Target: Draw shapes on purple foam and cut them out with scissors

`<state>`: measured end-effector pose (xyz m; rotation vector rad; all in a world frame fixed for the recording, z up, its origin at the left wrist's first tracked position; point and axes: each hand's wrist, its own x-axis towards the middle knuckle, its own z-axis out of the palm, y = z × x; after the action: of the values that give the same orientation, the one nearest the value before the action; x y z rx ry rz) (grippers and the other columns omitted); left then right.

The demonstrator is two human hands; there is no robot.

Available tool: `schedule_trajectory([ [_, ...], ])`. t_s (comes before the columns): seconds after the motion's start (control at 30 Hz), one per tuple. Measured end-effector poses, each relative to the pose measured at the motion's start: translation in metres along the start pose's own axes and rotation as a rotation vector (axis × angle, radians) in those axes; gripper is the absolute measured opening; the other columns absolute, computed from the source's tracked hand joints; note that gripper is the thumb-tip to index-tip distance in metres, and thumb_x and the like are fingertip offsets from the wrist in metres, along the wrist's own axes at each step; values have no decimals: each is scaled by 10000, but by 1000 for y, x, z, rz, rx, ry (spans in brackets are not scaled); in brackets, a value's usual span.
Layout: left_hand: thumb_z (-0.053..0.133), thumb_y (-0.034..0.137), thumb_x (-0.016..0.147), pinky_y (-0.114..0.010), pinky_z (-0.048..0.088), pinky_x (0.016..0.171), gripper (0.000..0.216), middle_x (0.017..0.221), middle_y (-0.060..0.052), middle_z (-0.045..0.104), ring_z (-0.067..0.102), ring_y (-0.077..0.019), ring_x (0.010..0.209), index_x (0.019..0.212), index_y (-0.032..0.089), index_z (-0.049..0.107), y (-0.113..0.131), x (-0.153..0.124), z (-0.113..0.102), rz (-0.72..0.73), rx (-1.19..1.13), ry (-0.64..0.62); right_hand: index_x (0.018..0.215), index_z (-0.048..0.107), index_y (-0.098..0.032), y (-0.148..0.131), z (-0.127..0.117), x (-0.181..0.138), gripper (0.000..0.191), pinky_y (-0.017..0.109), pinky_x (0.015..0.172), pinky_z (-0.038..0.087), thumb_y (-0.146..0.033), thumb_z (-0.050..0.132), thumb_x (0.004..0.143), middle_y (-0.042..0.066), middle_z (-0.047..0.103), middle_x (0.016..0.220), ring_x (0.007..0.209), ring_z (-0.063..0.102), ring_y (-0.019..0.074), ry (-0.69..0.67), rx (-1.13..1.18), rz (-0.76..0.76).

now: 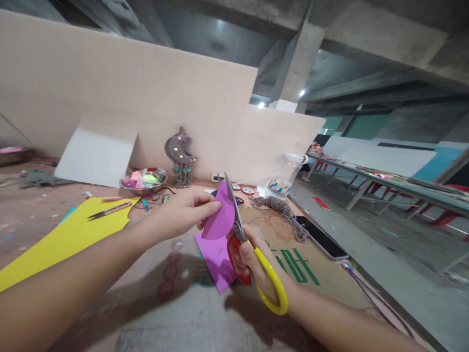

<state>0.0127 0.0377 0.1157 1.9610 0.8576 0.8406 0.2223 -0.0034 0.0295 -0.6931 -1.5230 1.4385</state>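
— Purple paper [219, 220] at the centre of the frame: who has it?
— Left hand [186, 209] pinches its upper left edge between thumb and fingertips, holding it up above the table. The lower part reaches down toward the brown tabletop [176, 313]; whether it rests there I cannot tell.
— And the right hand [252, 261]?
— Its fingers are curled through the loops of the scissors [239, 230], one handle red and one yellow, and they grip firmly. The blades point up along the paper's right edge, against it, and look nearly together.
— What lies around?
— A yellow sheet [62, 239] is at the left, with small thread snips [110, 210] on it. Behind that stand a metal bowl [144, 185] of pastel bits and a grey moon ornament [179, 151] against the board. Right of centre there is a heap of twine [282, 212], a dark phone [322, 240] by the table edge, and a clear plastic jar [289, 176] further back.
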Motion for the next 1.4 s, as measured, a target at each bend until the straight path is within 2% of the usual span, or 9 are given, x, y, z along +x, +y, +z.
schedule_trajectory([
  [0.43,511,456,923,-251,386,576,369,624,27,525,504,-129,581,684,180,563,-2,-2,-1,-6,19,35,1084,496,-216,2,-1,-1,562,222,440,222,-711,628,852,-88,336,678,493,240,71,6,-37,10],
  [0.67,486,396,894,-265,349,587,312,632,23,500,478,-141,619,685,176,563,6,-4,2,-9,159,-24,1012,517,-256,-11,3,-2,533,286,528,346,-769,523,868,-32,431,701,569,366,144,-12,-211,-75],
  [0.83,474,409,910,-281,350,616,335,664,15,496,485,-149,656,703,167,580,8,-6,1,-9,161,-44,999,530,-261,-15,4,-3,512,297,555,367,-759,515,881,-27,442,696,570,364,147,-14,-254,-99],
  [1.1,486,396,900,-270,359,587,325,632,9,517,488,-145,621,676,172,559,10,-6,3,-28,107,-67,1261,521,-265,-5,4,-5,623,285,524,361,-758,521,880,-45,383,672,544,333,139,0,-185,-91],
  [1.23,490,407,895,-268,386,595,333,624,3,544,520,-147,614,663,175,546,11,-6,3,-48,85,-77,1299,522,-266,-4,2,-4,623,279,517,389,-738,523,893,-40,390,673,545,354,140,-14,-172,-83],
  [1.4,492,401,897,-269,362,594,318,636,19,510,490,-138,619,688,169,547,10,-6,2,-60,103,-87,1307,521,-237,-3,2,-4,657,265,505,416,-736,549,881,-46,387,667,550,366,134,13,-169,-92],
])
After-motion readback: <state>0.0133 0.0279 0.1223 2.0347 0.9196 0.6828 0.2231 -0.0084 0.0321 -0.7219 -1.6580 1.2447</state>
